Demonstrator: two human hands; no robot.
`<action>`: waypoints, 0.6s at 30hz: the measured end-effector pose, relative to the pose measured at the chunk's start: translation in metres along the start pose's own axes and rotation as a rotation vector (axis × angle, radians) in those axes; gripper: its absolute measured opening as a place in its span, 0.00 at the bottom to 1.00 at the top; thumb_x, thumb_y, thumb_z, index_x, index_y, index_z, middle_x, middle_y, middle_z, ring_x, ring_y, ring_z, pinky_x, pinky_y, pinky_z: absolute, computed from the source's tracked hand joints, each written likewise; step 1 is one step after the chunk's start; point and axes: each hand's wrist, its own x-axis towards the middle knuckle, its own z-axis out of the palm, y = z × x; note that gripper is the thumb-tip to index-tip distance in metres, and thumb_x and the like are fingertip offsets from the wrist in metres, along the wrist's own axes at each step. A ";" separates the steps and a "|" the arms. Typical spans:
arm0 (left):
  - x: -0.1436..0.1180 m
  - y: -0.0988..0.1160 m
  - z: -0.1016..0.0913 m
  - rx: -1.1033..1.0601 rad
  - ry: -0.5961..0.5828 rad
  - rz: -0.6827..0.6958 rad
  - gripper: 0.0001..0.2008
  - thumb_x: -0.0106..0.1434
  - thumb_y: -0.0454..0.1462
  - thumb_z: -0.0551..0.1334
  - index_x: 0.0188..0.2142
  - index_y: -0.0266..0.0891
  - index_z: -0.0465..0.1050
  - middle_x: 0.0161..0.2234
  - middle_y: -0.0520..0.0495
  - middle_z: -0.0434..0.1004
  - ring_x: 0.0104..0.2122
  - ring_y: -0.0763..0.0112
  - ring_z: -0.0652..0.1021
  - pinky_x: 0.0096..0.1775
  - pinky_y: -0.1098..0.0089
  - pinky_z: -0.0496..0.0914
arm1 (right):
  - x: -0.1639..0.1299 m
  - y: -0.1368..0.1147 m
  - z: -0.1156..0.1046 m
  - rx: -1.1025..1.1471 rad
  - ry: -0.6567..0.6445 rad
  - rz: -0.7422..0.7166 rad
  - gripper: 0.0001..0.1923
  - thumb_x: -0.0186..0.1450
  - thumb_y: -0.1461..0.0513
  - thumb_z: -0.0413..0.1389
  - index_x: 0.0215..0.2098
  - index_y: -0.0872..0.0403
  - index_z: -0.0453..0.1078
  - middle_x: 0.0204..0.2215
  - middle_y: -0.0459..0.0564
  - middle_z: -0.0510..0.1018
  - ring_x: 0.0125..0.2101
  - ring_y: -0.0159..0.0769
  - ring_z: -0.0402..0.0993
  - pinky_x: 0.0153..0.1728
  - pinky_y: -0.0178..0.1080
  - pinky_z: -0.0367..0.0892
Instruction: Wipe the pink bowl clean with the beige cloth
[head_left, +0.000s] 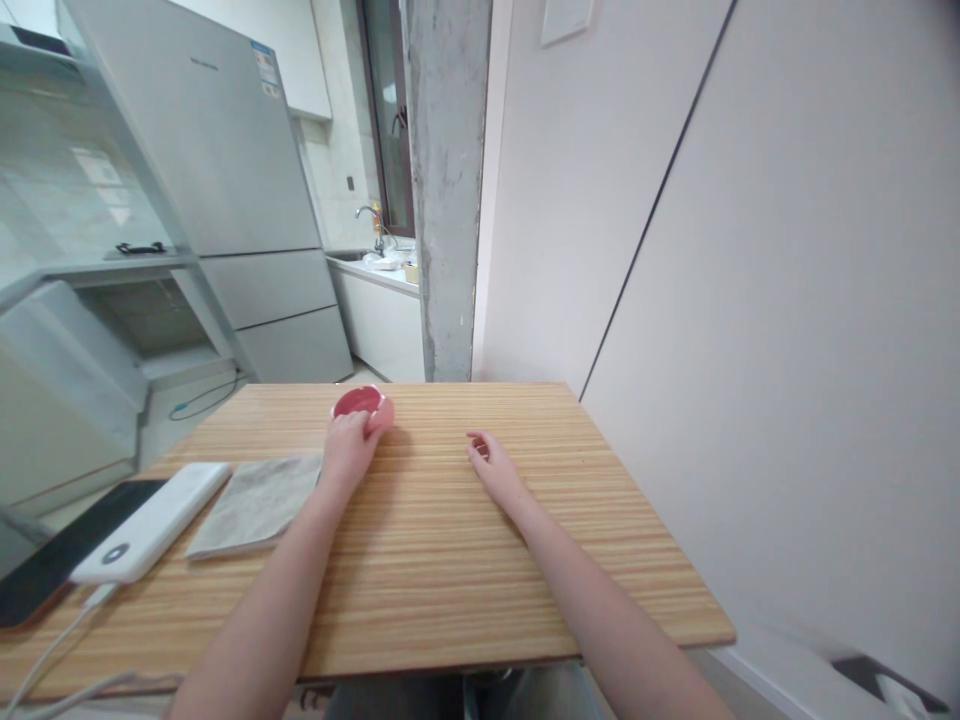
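Wooden table (pixel 450 560): bowl (pixel 358 402), cloth (pixel 255 503), power bank (pixel 154 520)

A wooden table (pixel 420 560) with a striped grain is set against a plain white wall (pixel 810 300), which is divided by a thin dark seam. A bare grey concrete pillar (pixel 446 190) is seen beyond the far edge of the table. A tall silver refrigerator (pixel 240 200) is placed to the left of it. Further back, a white counter (pixel 379 275) with a sink tap (pixel 369 215) is located beneath a dark-framed window (pixel 386 110). The room is evenly lit.
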 end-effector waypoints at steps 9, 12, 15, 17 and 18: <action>-0.036 0.094 0.016 -0.278 -0.250 0.500 0.09 0.60 0.40 0.60 0.26 0.39 0.67 0.32 0.46 0.73 0.37 0.64 0.71 0.44 0.64 0.64 | 0.007 0.000 -0.007 0.086 0.152 0.024 0.24 0.61 0.53 0.51 0.53 0.55 0.64 0.47 0.56 0.71 0.41 0.36 0.69 0.44 0.40 0.67; -0.043 0.100 0.016 -0.299 -0.278 0.548 0.08 0.60 0.40 0.60 0.27 0.39 0.68 0.33 0.46 0.74 0.38 0.65 0.71 0.47 0.64 0.63 | 0.007 0.000 -0.010 -0.026 0.128 -0.024 0.19 0.60 0.55 0.52 0.46 0.54 0.69 0.44 0.54 0.74 0.43 0.37 0.69 0.48 0.42 0.65; -0.044 0.101 0.017 -0.314 -0.277 0.571 0.08 0.60 0.40 0.60 0.27 0.39 0.68 0.34 0.46 0.74 0.38 0.65 0.71 0.47 0.63 0.64 | 0.007 0.003 -0.010 -0.093 0.131 -0.027 0.16 0.58 0.60 0.53 0.44 0.54 0.70 0.43 0.52 0.75 0.44 0.37 0.69 0.49 0.43 0.64; -0.044 0.102 0.019 -0.325 -0.281 0.575 0.08 0.60 0.40 0.60 0.28 0.39 0.68 0.34 0.45 0.74 0.39 0.65 0.70 0.47 0.63 0.64 | 0.008 0.005 -0.009 -0.105 0.134 -0.008 0.17 0.56 0.64 0.51 0.44 0.54 0.70 0.42 0.52 0.75 0.43 0.36 0.69 0.49 0.42 0.63; -0.044 0.103 0.020 -0.331 -0.282 0.574 0.08 0.60 0.40 0.60 0.28 0.39 0.68 0.35 0.45 0.74 0.39 0.65 0.71 0.48 0.63 0.64 | 0.008 0.006 -0.009 -0.106 0.132 -0.004 0.17 0.56 0.65 0.51 0.44 0.54 0.70 0.42 0.51 0.75 0.43 0.36 0.69 0.50 0.42 0.63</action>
